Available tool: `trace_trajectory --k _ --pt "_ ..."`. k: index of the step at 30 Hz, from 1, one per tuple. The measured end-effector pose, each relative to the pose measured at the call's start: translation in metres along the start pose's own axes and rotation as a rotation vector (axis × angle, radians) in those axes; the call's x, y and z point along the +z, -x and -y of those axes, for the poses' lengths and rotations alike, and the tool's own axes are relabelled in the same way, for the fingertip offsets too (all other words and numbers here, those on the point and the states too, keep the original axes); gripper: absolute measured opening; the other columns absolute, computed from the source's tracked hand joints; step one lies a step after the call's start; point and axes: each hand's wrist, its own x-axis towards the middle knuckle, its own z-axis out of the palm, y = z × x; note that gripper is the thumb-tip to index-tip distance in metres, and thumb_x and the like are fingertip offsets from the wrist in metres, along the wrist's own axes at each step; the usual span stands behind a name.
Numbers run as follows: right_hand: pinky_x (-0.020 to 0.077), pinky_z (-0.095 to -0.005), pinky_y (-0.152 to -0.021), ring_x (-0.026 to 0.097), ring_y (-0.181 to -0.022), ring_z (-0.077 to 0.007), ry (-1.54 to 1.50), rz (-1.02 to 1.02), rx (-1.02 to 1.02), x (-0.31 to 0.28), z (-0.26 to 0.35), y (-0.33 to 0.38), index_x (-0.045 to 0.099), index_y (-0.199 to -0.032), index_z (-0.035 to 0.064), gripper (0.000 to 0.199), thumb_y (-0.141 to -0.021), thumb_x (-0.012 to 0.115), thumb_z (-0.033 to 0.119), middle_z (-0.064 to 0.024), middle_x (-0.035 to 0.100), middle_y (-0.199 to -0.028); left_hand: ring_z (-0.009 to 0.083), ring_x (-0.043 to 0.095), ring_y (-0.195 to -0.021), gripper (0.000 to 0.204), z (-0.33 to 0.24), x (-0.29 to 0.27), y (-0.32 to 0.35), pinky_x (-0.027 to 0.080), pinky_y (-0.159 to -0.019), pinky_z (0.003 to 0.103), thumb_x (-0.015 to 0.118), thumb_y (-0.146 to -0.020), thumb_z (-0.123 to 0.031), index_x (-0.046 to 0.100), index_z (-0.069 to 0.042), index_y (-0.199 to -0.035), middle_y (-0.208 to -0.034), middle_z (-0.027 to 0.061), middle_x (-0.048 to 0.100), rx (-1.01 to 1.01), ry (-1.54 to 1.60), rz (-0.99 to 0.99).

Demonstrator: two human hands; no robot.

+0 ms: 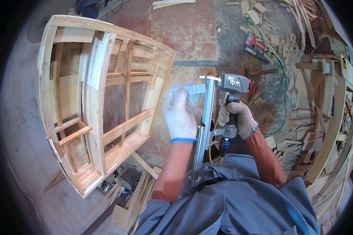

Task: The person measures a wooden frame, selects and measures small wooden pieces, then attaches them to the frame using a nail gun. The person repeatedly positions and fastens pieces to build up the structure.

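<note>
Nailer sits in front of the person's chest, held over the workshop floor — a grey and red air tool with a long metal magazine running down toward the body. Right hand, in a knit glove, is wrapped tight around the black handle, fingers fully closed on it. Left hand, also gloved with a blue cuff, is curled around a strip of staples and rests against the side of the magazine; the strip's silvery end sticks out past the fingertips, near the top of the magazine. A blue fitting with a yellow hose hangs from the base of the handle.

To the left stands a bare wooden frame — curved rails and cross slats, tipped on its side, close by the left hand but not touching it. Offcuts lie heaped along the right, with a green hose threading through them and a red tool further off. More scraps and a coil of cable lie under the frame's lower corner.
</note>
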Motion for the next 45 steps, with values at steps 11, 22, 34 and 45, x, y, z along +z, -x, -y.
trace_trajectory --k 11,22,34,45 --pt "0.0625 -0.0431 -0.062 0.067 -0.064 -0.0254 0.037 -0.084 0.024 -0.017 0.018 0.012 0.062 -0.117 -0.0029 0.039 -0.085 0.075 0.015 -0.0100 0.064 -0.078 0.0280 0.065 -0.123 0.040 0.015 0.025 0.012 0.055 -0.108 0.052 0.061 -0.106 -0.011 0.053 0.000 -0.143 -0.132 0.0201 0.065 -0.005 0.006 -0.004" --pt "0.0535 -0.0460 -0.062 0.058 -0.062 -0.0233 -0.322 0.190 0.108 -0.053 0.008 0.000 0.063 -0.118 -0.0018 0.037 -0.084 0.069 0.013 -0.0100 0.060 -0.076 0.0303 0.064 -0.125 0.031 0.021 0.039 0.019 0.055 -0.110 0.052 0.055 -0.106 -0.006 0.055 0.002 -0.137 -0.133 0.0227 0.063 -0.041 0.035 0.017" --pt "0.0540 -0.0468 -0.060 0.058 -0.060 -0.0238 -0.287 0.143 0.140 -0.052 0.007 -0.005 0.065 -0.114 0.0007 0.034 -0.083 0.071 0.013 -0.0089 0.061 -0.077 0.0278 0.066 -0.120 0.024 0.022 0.039 0.023 0.053 -0.109 0.048 0.058 -0.103 -0.003 0.057 -0.001 -0.127 -0.128 0.0209 0.067 -0.017 -0.076 -0.008" --pt "0.0536 -0.0450 -0.059 0.057 -0.061 -0.0210 -0.231 0.081 0.115 -0.054 0.012 -0.004 0.064 -0.112 0.0004 0.033 -0.082 0.070 0.014 -0.0063 0.056 -0.074 0.0201 0.067 -0.118 0.026 0.016 0.035 0.055 0.051 -0.103 0.035 0.056 -0.107 -0.012 0.067 0.002 -0.127 -0.128 0.0157 0.072 0.119 -0.960 0.141"
